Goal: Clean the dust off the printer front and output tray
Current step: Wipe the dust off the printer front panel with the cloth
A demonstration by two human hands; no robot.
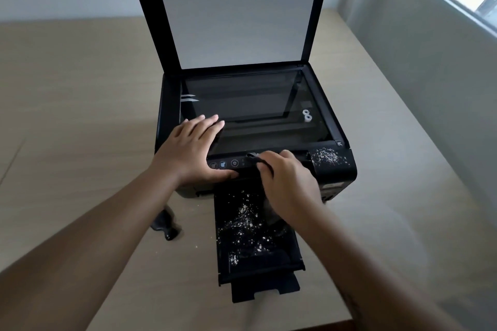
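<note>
The job looked barely begun: the right grip pinched a dark cloth on the printer front, the left grip lay spread flat beside it, and white dust covered the front's right end and the output tray jutting toward the table's near edge.

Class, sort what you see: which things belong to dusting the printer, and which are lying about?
In the job: black printer; its dust-speckled black output tray; dark cloth gripped by the right hand; left hand flat on the printer.
Lying about: glossy black object on the beige table; two small white rings on the scanner glass.
</note>
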